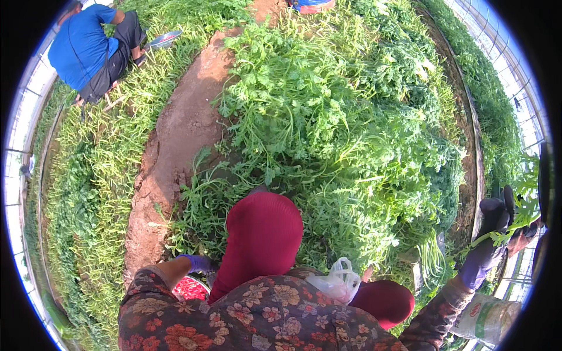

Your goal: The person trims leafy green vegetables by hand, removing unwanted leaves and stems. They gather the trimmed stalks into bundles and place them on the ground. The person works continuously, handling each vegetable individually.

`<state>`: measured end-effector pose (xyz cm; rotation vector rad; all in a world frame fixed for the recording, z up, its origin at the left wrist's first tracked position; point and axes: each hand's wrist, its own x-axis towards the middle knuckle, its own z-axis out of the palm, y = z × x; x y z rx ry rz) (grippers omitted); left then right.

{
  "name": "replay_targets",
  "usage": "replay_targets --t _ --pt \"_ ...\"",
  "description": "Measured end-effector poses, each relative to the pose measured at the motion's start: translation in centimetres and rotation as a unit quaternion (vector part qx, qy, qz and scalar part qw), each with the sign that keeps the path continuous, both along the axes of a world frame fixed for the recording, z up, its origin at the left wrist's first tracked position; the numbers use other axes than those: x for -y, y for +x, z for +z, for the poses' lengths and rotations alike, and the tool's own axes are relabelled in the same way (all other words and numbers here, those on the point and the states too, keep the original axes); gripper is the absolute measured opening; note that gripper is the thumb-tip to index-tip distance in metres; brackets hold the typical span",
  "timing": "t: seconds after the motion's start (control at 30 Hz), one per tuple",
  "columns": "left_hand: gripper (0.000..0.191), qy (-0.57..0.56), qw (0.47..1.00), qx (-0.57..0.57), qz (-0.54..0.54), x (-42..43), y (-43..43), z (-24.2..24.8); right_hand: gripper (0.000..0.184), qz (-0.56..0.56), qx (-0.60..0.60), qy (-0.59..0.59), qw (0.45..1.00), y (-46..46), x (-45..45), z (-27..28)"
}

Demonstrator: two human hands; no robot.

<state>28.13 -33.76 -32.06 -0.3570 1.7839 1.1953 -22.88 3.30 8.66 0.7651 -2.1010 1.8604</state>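
Note:
My right hand, in a purple and dark glove, is raised at the far right and grips a leafy green stem. Low on the left, my left hand wears a similar glove and reaches down beside my red-clad knee. Its fingers are mostly hidden there, so I cannot tell what they hold. Just below it is a round bowl of small red pieces, partly covered by my arm and knee. Leafy green plants with lobed leaves spread thickly in front of me.
A person in a blue shirt sits on a low stool at the upper left, near a metal basin. A bare soil path runs on the left. A white plastic bag lies by my lap; a printed sack stands lower right.

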Motion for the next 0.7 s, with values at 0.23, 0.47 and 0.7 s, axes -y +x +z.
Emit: replay_targets --t 0.23,0.47,0.7 --pt "0.088 -0.052 0.995 0.055 -0.069 -1.0 2.7 5.0 0.04 0.237 0.369 -0.158 0.885 5.6 3.4 -4.9" --pt "0.034 -0.255 0.91 -0.04 -0.324 -3.3 7.6 4.1 0.043 0.232 0.411 -0.091 0.877 9.0 6.8 -8.3" --pt "0.051 -0.209 0.956 -0.059 -0.199 4.8 6.8 6.1 0.041 0.219 0.386 -0.081 0.893 8.9 7.6 -8.4"
